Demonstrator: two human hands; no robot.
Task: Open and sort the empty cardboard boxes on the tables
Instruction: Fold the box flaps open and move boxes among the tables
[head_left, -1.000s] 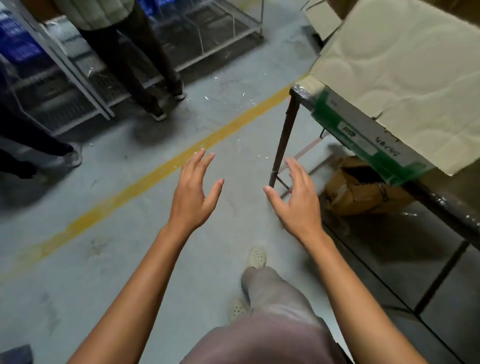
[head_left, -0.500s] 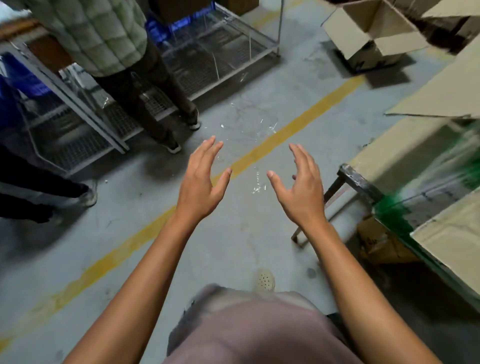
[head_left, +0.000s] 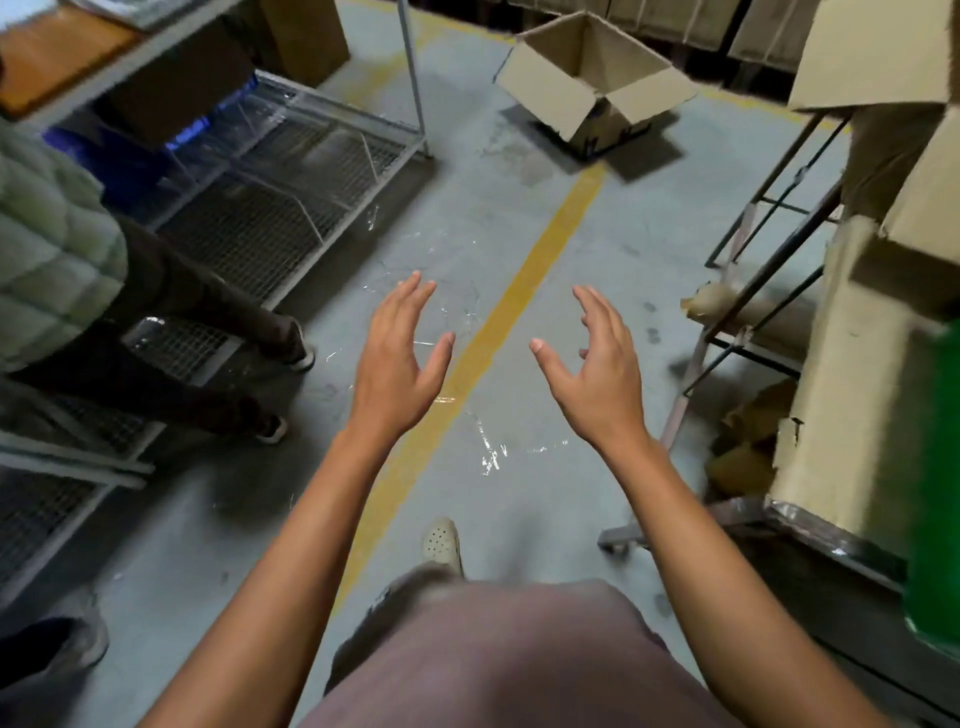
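Grey concrete floor (head_left: 649, 208) here, with a yellow line (head_left: 540, 260) running up the middle of the frame to a plain tan cardboard box (head_left: 550, 88) at upper centre. Over on the left, a pale green jacket (head_left: 47, 260) quilted in puffy squares sits above dark brown trousers (head_left: 208, 306), with a blue crate (head_left: 119, 156) behind the grey wire mesh rack (head_left: 249, 228). Down at the bottom we've got dusty mauve shorts (head_left: 509, 660) and a cream shoe (head_left: 441, 540) dotted with holes, and a blurred bright green surface (head_left: 935, 493) on the right edge.

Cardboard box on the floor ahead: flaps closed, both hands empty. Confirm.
Wrong on the flaps: the head view shows the cardboard box on the floor with its flaps open. The left hand and right hand are indeed empty.
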